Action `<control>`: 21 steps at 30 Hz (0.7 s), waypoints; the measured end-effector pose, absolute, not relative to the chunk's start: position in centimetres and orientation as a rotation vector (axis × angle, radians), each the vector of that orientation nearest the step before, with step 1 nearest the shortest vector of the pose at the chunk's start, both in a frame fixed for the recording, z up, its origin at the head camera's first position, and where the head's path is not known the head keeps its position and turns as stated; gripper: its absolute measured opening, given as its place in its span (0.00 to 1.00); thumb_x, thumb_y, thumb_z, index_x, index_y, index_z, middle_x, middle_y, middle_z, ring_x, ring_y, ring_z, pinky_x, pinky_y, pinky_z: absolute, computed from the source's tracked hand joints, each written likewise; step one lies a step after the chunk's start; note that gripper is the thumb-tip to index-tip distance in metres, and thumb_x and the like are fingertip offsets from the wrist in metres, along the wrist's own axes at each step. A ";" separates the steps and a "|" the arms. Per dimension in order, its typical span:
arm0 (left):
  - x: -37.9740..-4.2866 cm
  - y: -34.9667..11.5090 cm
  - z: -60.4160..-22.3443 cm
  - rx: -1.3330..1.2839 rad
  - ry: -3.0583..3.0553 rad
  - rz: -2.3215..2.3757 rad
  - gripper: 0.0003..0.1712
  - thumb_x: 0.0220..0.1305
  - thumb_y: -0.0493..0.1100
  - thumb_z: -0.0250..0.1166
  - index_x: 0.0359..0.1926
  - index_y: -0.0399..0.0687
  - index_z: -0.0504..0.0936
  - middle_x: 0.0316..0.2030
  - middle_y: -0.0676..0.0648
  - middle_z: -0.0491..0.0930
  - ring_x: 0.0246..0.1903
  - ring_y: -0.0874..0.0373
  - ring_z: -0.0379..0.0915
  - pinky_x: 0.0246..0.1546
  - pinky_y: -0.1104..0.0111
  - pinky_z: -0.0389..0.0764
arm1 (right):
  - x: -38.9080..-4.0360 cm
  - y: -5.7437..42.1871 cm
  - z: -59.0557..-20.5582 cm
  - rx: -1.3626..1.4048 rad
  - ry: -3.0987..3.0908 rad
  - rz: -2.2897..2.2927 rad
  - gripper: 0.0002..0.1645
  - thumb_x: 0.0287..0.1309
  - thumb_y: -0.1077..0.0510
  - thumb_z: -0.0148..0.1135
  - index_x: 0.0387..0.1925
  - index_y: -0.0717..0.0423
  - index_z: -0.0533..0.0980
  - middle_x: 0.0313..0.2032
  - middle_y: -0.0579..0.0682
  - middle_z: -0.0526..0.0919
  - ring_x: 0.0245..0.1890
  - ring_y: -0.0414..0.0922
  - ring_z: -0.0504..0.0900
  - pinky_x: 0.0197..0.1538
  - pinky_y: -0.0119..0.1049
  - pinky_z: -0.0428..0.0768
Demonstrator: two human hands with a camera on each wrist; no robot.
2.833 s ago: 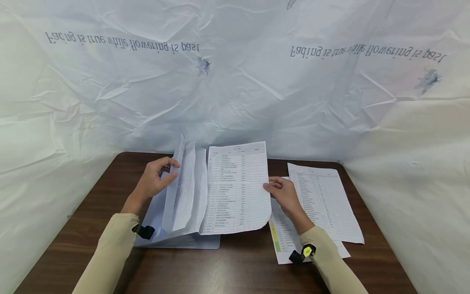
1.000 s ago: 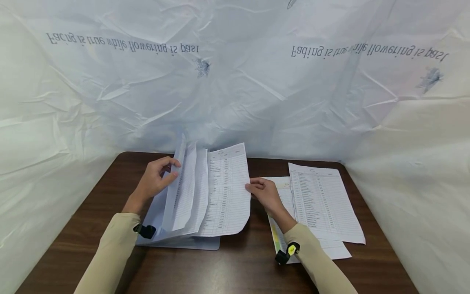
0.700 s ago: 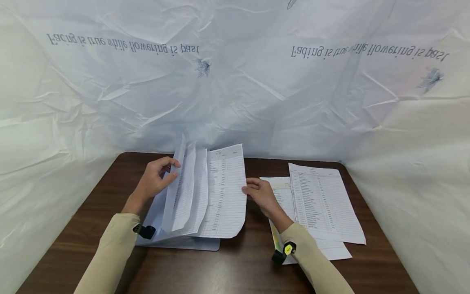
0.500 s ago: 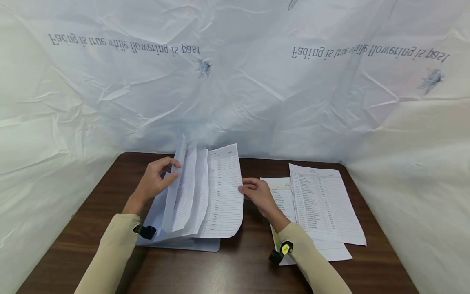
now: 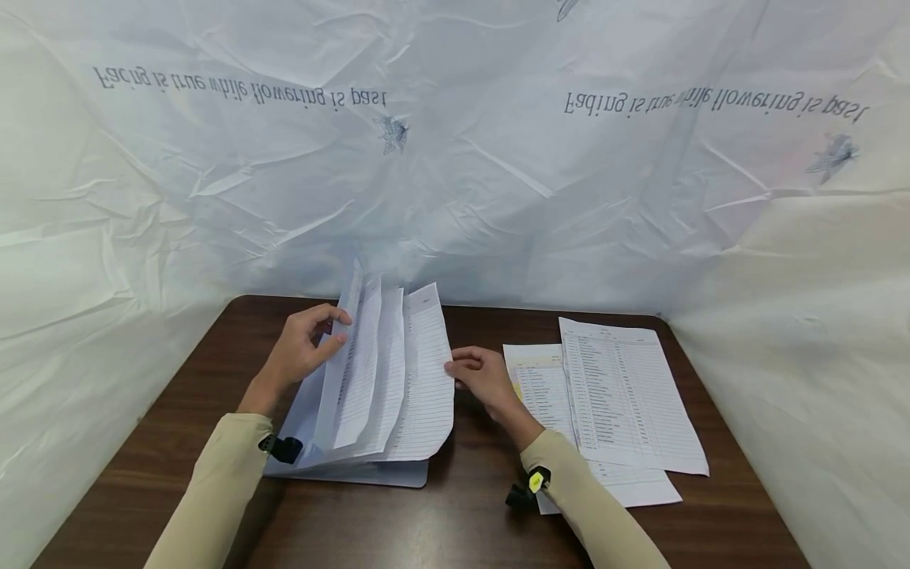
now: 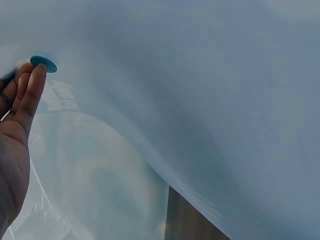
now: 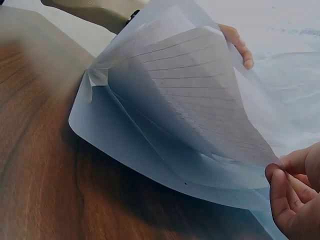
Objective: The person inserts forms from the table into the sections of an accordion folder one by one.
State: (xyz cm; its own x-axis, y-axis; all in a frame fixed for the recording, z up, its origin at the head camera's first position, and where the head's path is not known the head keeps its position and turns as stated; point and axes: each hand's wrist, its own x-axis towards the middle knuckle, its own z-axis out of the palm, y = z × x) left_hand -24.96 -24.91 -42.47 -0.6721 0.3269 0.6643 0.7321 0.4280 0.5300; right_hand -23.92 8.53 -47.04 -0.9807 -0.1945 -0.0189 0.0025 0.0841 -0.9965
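A pale blue plastic document folder [image 5: 370, 472] lies spread on the table's left half, its upper cover [image 5: 329, 403] raised. My left hand [image 5: 302, 341] holds that cover by its edge, fingers and thumb to either side. In the left wrist view a teal round button [image 6: 44, 64] sits at the fingertips. Inside the folder, several printed sheets [image 5: 362, 371] stand fanned and bent. The rightmost printed sheet [image 5: 425, 395] has its right edge pinched between thumb and fingers of my right hand [image 5: 486, 381]. In the right wrist view this lined sheet [image 7: 195, 85] curves over the folder's lower cover [image 7: 115, 140].
On the right half of the dark wooden table [image 5: 455, 529] lie two overlapping loose printouts: one on top [image 5: 626, 395], and one beneath [image 5: 536, 379] with yellow marking. Crinkled white plastic sheeting [image 5: 455, 182] with printed lettering encloses the back and sides.
My right hand has moved left, carrying the sheet's free edge toward the folder, so the sheet looks narrower and more turned. The left hand and the raised cover have stayed in place.
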 end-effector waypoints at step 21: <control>-24.4 -24.0 -41.7 -0.889 -2.219 -1.152 0.10 0.58 0.27 0.66 0.42 0.33 0.82 0.36 0.37 0.82 0.29 0.61 0.67 0.25 0.68 0.70 | -23.5 5.7 -47.1 -0.225 2.026 -2.067 0.21 0.63 0.68 0.65 0.57 0.71 0.78 0.46 0.66 0.86 0.39 0.42 0.86 0.42 0.37 0.86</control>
